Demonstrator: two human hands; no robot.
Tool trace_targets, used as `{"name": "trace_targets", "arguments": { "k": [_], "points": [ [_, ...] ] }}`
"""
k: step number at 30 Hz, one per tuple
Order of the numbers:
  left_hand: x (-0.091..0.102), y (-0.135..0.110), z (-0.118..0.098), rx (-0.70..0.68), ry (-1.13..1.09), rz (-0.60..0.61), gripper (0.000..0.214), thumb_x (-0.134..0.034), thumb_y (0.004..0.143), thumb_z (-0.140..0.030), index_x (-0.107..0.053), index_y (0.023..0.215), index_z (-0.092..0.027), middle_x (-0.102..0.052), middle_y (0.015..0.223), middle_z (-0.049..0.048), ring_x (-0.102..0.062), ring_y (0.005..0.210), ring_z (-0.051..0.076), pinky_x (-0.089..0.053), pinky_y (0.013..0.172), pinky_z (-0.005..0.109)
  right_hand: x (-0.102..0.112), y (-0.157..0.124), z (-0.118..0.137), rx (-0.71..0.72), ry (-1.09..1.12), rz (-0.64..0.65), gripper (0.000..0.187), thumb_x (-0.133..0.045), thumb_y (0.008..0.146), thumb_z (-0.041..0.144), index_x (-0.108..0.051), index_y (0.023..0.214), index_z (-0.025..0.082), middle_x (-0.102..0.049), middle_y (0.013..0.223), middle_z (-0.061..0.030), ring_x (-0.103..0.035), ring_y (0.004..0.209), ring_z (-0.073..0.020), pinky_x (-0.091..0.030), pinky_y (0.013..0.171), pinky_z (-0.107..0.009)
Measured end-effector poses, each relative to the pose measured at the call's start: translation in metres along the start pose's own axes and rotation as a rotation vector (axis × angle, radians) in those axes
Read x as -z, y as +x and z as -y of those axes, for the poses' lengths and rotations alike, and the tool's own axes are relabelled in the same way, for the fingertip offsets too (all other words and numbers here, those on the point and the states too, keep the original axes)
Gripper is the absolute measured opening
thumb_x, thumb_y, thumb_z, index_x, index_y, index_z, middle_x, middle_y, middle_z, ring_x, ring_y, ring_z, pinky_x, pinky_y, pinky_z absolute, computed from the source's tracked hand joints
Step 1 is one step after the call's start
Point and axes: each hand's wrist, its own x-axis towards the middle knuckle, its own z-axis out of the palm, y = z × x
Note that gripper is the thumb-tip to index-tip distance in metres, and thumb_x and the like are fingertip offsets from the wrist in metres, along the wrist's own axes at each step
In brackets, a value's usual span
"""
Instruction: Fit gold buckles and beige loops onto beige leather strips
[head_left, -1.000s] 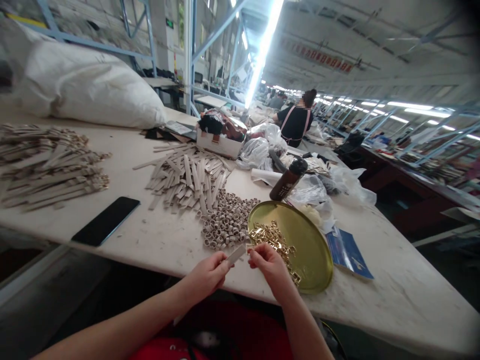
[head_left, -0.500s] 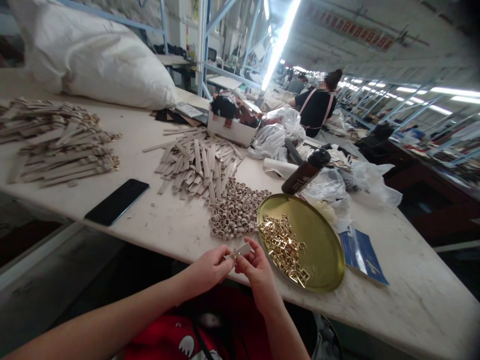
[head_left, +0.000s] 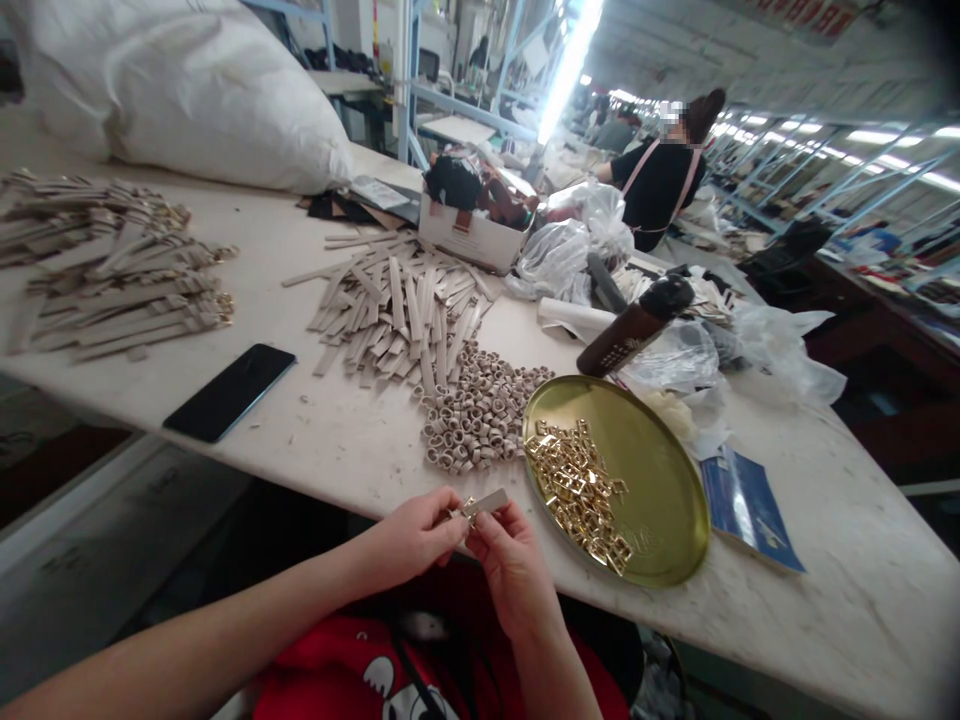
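Close together at the table's front edge, my left hand point(head_left: 426, 530) and my right hand point(head_left: 511, 550) are both closed on one short beige strap point(head_left: 490, 501). A gold buckle point(head_left: 469, 512) shows between my fingertips, at the strap's left end; how it sits on the strap is partly hidden. Just right of my hands, a gold-coloured round tray point(head_left: 667, 500) carries a heap of gold buckles point(head_left: 577, 490). Small beige loops point(head_left: 480, 415) are piled just beyond my hands, and behind them lies a spread of loose beige straps point(head_left: 397, 305).
Finished-looking straps with gold buckles point(head_left: 127, 270) are stacked at left, near a black phone point(head_left: 231, 392). A dark bottle point(head_left: 634, 325) leans behind the tray, beside plastic bags. A blue booklet point(head_left: 750, 508) lies at right. Farther back are a white box point(head_left: 472, 240), a large white sack point(head_left: 195, 95) and a person point(head_left: 656, 185).
The view has shifted slightly. Both hands still hold the strap and buckle, and my right hand's fingers have closed lower around the strap, whose free end now lies flatter.
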Motion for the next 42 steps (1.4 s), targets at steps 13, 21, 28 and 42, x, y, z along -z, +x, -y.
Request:
{"name": "trace_targets", "arguments": {
  "k": [13, 21, 28, 42],
  "points": [
    [-0.007, -0.014, -0.006, 0.021, -0.014, -0.030, 0.018, -0.040, 0.078, -0.032, -0.048, 0.075, -0.016, -0.052, 0.061, -0.0036, -0.040, 0.042, 0.005, -0.030, 0.040, 0.016, -0.006, -0.015, 0.001, 0.056, 0.075, -0.091, 0.019, -0.071, 0.063, 0.024, -0.056, 0.074, 0.019, -0.058, 0.071, 0.0025, -0.055, 0.061, -0.0098, -0.047, 0.059, -0.022],
    [-0.008, -0.019, 0.010, -0.081, -0.095, -0.042, 0.028, -0.044, 0.079, -0.043, -0.047, 0.080, -0.015, -0.049, 0.062, -0.0044, -0.036, 0.043, 0.005, -0.027, 0.039, 0.016, -0.015, -0.027, -0.014, 0.116, -0.078, 0.013, 0.020, -0.066, 0.070, 0.029, -0.056, 0.082, 0.019, -0.060, 0.077, 0.0010, -0.055, 0.067, -0.0116, -0.046, 0.066, -0.025],
    [-0.006, -0.021, 0.009, -0.008, -0.189, -0.041, 0.029, -0.047, 0.075, -0.043, -0.046, 0.077, -0.014, -0.052, 0.062, -0.0033, -0.037, 0.041, 0.004, -0.027, 0.038, 0.017, -0.015, -0.028, -0.018, 0.203, -0.237, -0.025, 0.016, -0.060, 0.075, 0.033, -0.052, 0.076, 0.019, -0.056, 0.066, 0.0034, -0.051, 0.060, -0.0106, -0.043, 0.061, -0.024],
    [-0.005, -0.010, 0.004, 0.138, -0.175, -0.049, 0.023, -0.049, 0.072, -0.038, -0.049, 0.072, -0.015, -0.055, 0.059, -0.0043, -0.038, 0.037, 0.004, -0.027, 0.038, 0.017, 0.001, -0.014, -0.020, 0.176, -0.291, -0.071, 0.017, -0.051, 0.081, 0.035, -0.051, 0.081, 0.018, -0.054, 0.068, 0.0027, -0.050, 0.061, -0.0109, -0.042, 0.061, -0.024]
  ]
}}
